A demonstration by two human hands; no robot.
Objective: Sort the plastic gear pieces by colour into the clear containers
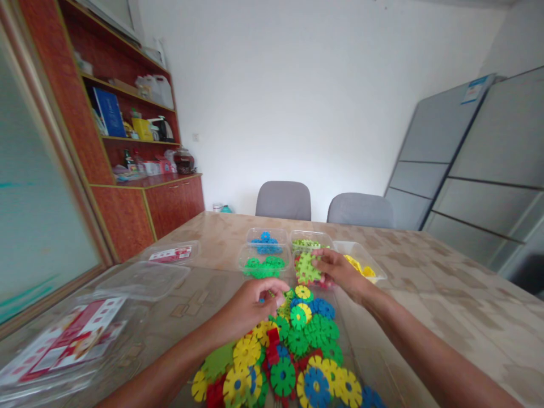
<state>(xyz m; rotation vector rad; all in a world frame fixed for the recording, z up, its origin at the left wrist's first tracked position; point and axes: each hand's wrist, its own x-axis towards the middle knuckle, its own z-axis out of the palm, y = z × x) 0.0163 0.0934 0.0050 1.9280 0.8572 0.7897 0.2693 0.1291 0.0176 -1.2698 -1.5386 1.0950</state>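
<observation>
My right hand [340,272] pinches a lime-green notched plastic building piece [308,267] above a clear tub, with red pieces partly visible below it. Over the far part of a mixed pile, my left hand [261,299] has its fingers curled, thumb and index tips close together. Whatever lies between those tips, if anything, is hard to make out against the pile. Yellow, green and blue slotted discs [247,351] make up most of the heap, with red pieces [272,345] and lime-green ones among them.
Clear tubs hold blue pieces [266,243], green pieces [266,265], lime-green pieces [306,243] and yellow pieces [359,265]. Clear lids with printed labels [72,340] lie at the left of the patterned table [425,283]. Two grey chairs [283,199] stand behind it.
</observation>
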